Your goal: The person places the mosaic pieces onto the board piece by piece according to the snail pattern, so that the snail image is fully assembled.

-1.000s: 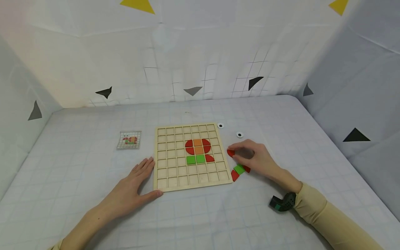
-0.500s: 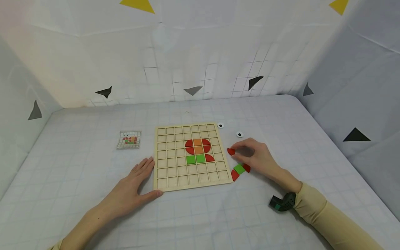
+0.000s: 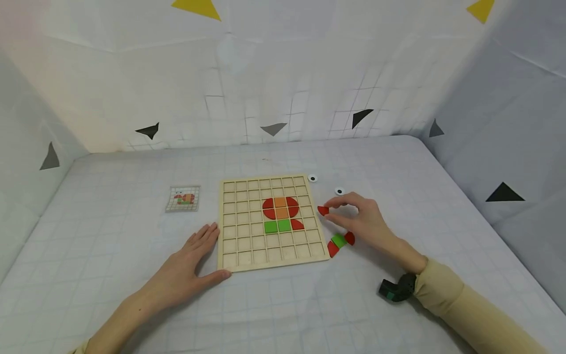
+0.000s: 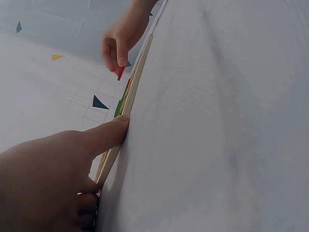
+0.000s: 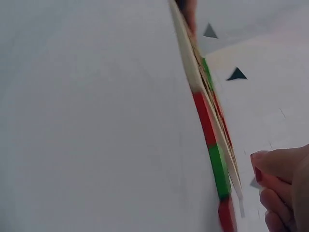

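On the table (image 3: 283,314), head view: one grid board (image 3: 229,245) carries five red pieces (image 3: 268,213), two orange squares (image 3: 280,202) and two green squares (image 3: 271,227). Right hand (image 3: 364,219): thumb and index finger pinch one held red piece (image 3: 323,211) just off the board's right edge. Left hand (image 3: 185,268): fingers extended, fingertips at the board's left edge, thumb at the near-left corner. Beside the board: two loose red pieces (image 3: 333,249), one loose green piece (image 3: 339,240) between them, two eye discs (image 3: 312,178). One card (image 3: 183,198) lies left of the board; its printed figure is too small to read in detail.

Left wrist view: the left thumb touches the board's edge. The board appears edge-on, hiding most of its pieces.

Right wrist view: fingertips partly cover the held red piece. The frame cuts off both hands and the lowest loose red piece, which is blurred.
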Action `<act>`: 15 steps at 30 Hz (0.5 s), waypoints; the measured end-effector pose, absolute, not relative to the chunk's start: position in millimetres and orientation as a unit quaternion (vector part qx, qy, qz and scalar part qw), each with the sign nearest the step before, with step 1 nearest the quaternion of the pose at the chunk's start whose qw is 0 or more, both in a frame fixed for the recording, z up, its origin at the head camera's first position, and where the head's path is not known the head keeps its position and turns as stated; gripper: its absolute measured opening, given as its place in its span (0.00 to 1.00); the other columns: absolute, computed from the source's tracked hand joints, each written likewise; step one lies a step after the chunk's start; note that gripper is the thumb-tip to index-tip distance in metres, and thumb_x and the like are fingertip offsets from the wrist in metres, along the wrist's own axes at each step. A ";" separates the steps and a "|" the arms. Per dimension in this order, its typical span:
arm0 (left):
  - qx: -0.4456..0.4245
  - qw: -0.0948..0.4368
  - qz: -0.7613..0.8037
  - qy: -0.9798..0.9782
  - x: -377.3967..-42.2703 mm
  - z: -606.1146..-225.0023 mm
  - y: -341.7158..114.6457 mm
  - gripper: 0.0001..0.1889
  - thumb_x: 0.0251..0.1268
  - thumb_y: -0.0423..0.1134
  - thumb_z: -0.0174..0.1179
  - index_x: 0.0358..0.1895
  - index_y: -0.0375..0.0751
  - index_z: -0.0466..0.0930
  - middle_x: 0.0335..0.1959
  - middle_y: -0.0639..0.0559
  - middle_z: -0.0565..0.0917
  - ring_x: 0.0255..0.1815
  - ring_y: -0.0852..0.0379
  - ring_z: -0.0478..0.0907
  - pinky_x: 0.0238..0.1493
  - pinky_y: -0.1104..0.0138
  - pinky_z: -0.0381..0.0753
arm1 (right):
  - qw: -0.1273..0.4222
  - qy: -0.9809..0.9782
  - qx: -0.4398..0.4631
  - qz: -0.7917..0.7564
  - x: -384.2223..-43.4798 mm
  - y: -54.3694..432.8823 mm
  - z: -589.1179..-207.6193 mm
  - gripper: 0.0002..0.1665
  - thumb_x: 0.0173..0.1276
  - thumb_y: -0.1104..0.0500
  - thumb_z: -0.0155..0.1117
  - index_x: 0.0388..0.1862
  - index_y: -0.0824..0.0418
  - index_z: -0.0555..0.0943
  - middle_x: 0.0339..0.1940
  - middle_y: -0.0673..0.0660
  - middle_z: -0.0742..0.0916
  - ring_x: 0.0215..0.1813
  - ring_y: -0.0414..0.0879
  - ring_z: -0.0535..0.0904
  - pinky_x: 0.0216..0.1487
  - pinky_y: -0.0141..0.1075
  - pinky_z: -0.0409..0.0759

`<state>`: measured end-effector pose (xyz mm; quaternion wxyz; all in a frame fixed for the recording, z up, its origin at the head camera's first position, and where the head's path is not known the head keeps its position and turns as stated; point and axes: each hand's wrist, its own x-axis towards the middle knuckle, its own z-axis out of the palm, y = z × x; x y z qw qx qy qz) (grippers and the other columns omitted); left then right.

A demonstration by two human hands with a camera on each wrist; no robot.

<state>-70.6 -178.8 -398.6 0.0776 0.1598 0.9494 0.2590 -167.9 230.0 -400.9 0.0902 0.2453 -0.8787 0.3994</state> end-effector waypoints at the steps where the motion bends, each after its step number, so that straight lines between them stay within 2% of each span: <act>1: 0.159 0.076 0.258 0.950 -70.4 -398.6 -179.2 0.53 0.59 0.73 0.57 0.80 0.44 0.53 0.82 0.52 0.53 0.82 0.44 0.48 0.73 0.40 0.60 | 0.085 -0.876 0.254 0.401 -167.8 224.8 -399.1 0.17 0.60 0.60 0.77 0.48 0.51 0.87 0.43 0.46 0.89 0.48 0.42 0.81 0.52 0.38 0.79; 7: 0.162 0.077 0.258 0.949 -70.6 -399.8 -179.1 0.52 0.60 0.73 0.56 0.80 0.45 0.53 0.82 0.52 0.53 0.82 0.44 0.47 0.75 0.41 0.58 | 0.066 -0.851 0.310 0.419 -166.0 188.9 -399.0 0.16 0.58 0.61 0.78 0.47 0.54 0.87 0.42 0.47 0.89 0.46 0.44 0.82 0.50 0.42 0.80; 11: 0.162 0.074 0.257 0.950 -70.5 -399.4 -178.6 0.52 0.60 0.73 0.57 0.80 0.44 0.53 0.82 0.52 0.53 0.82 0.44 0.47 0.74 0.41 0.58 | 0.052 -0.838 0.348 0.417 -164.9 164.2 -400.6 0.15 0.59 0.60 0.78 0.46 0.56 0.88 0.42 0.48 0.90 0.47 0.42 0.83 0.50 0.40 0.81; 15: 0.164 0.069 0.259 0.949 -70.0 -398.2 -179.1 0.52 0.60 0.72 0.58 0.80 0.43 0.53 0.82 0.51 0.53 0.82 0.44 0.48 0.74 0.41 0.58 | 0.035 -0.834 0.372 0.406 -165.9 144.0 -401.5 0.15 0.60 0.57 0.77 0.46 0.55 0.88 0.43 0.45 0.90 0.45 0.41 0.81 0.45 0.36 0.80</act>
